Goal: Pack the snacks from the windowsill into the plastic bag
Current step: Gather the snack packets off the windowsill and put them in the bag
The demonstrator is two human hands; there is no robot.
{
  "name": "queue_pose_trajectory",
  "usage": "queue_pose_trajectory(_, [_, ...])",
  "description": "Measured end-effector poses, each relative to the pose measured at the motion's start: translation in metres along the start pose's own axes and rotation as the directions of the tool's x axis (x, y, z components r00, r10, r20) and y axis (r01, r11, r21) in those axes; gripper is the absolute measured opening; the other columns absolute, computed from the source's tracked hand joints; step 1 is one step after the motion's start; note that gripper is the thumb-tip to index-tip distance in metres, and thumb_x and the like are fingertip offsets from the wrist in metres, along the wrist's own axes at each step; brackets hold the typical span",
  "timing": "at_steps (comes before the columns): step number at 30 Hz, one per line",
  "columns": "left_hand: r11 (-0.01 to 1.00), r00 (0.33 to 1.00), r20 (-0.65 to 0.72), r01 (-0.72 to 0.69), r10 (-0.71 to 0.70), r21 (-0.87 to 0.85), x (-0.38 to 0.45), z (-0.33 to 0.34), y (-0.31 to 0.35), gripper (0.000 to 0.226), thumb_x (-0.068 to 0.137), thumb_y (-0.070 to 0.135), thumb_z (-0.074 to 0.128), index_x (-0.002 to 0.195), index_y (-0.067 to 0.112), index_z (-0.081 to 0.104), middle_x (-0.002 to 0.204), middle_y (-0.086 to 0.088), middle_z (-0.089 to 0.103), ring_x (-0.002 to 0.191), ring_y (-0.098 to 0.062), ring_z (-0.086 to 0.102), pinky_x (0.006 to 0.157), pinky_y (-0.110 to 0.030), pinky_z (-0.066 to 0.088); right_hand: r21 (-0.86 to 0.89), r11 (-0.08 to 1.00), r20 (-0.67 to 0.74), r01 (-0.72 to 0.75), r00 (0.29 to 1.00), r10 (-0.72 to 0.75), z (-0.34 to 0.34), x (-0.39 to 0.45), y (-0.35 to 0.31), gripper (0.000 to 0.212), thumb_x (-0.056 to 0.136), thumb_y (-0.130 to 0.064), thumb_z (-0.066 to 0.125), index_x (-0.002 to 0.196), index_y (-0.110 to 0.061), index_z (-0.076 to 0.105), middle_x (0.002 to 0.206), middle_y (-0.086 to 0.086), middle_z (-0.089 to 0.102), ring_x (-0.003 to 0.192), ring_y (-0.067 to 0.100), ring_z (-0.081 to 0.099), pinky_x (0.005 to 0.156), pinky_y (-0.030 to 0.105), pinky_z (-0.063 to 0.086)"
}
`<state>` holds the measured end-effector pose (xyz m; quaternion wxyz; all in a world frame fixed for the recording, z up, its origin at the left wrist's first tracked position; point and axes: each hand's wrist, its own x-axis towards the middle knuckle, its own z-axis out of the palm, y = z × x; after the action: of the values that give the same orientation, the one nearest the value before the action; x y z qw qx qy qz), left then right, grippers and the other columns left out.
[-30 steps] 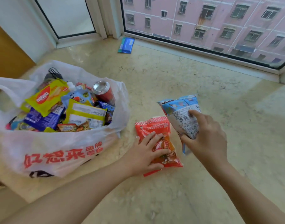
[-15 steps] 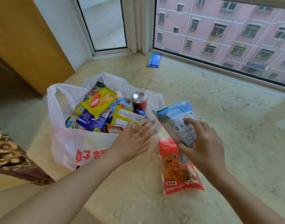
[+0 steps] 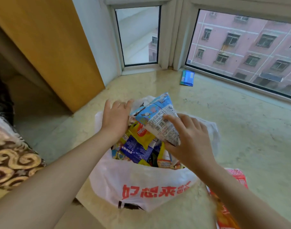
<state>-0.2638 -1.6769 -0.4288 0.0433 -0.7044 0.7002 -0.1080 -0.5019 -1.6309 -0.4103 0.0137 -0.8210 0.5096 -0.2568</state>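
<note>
Snack packet (image 3: 159, 119), blue and white, sits in the right hand's (image 3: 189, 139) grip, thumb and fingers pinching it above the open plastic bag (image 3: 141, 184). The left hand (image 3: 115, 116) hovers flat, fingers straight, over the bag's far rim, above the yellow and blue packets (image 3: 138, 142) heaped inside. On the windowsill (image 3: 240, 129), a red packet (image 3: 227, 204) lies at the near right beneath the right forearm, and a small blue packet (image 3: 187, 78) lies by the window at the far edge.

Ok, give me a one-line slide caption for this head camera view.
Right hand lowers a blue-and-white snack packet into the full plastic bag while the left hand reaches over its far rim.
</note>
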Motion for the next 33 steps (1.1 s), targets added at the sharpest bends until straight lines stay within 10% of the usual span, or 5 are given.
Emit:
queue_pose_trajectory(5, [0.99, 0.996, -0.068, 0.054, -0.063, -0.134, 0.014, 0.007, -0.024, 0.017, 0.091, 0.015, 0.052, 0.1, 0.023, 0.065, 0.083, 0.001, 0.069, 0.082, -0.019, 0.062, 0.091, -0.03, 0.015, -0.067, 0.992, 0.08, 0.107, 0.992, -0.102, 0.011, 0.019, -0.01, 0.059, 0.061, -0.041, 0.063, 0.119, -0.035, 0.059, 0.116, 0.005, 0.061, 0.103, 0.031, 0.057, 0.088, 0.049, 0.045])
queue_pose_trajectory(12, [0.956, 0.927, -0.374, -0.093, -0.018, -0.279, 0.008, -0.026, -0.052, 0.013, 0.078, 0.006, 0.072, 0.074, 0.019, 0.072, 0.063, 0.002, 0.065, 0.053, -0.021, 0.058, 0.058, -0.027, 0.025, -0.056, 0.947, 0.244, 0.318, 0.924, -0.296, 0.033, 0.028, -0.024, 0.067, 0.055, -0.036, 0.077, 0.119, -0.037, 0.059, 0.121, 0.005, 0.061, 0.111, 0.031, 0.057, 0.092, 0.056, 0.043])
queue_pose_trajectory(22, [0.871, 0.909, -0.352, 0.023, -0.223, -0.491, -0.017, -0.077, -0.046, 0.01, 0.08, 0.016, 0.064, 0.077, 0.018, 0.073, 0.069, 0.003, 0.068, 0.056, -0.02, 0.06, 0.044, -0.021, 0.028, 0.02, 0.828, 0.386, 0.561, 0.759, -0.523, 0.046, 0.045, -0.052, 0.068, 0.053, -0.02, 0.08, 0.117, -0.033, 0.059, 0.12, -0.001, 0.061, 0.118, 0.027, 0.054, 0.104, 0.056, 0.035])
queue_pose_trajectory(27, [0.923, 0.945, -0.309, -0.022, -0.106, -0.385, -0.02, -0.097, -0.031, 0.014, 0.073, 0.006, 0.072, 0.07, 0.019, 0.069, 0.063, 0.003, 0.063, 0.051, -0.019, 0.056, 0.04, -0.023, 0.031, -0.052, 0.848, 0.468, 0.528, 0.763, -0.446, 0.049, 0.051, -0.049, 0.076, 0.062, -0.031, 0.085, 0.129, -0.031, 0.05, 0.143, 0.009, 0.048, 0.134, 0.032, 0.042, 0.105, 0.054, 0.035])
queue_pose_trajectory(33, [0.908, 0.969, -0.196, 0.055, -0.148, -0.415, -0.028, -0.113, -0.014, 0.021, 0.081, 0.005, 0.064, 0.09, 0.022, 0.073, 0.085, 0.003, 0.071, 0.074, -0.02, 0.064, 0.05, -0.024, 0.035, -0.102, 0.871, 0.457, 0.481, 0.8, -0.388, 0.035, 0.045, -0.025, 0.064, 0.093, -0.061, 0.023, 0.146, -0.026, 0.029, 0.153, 0.008, 0.034, 0.139, 0.028, 0.033, 0.114, 0.051, 0.025])
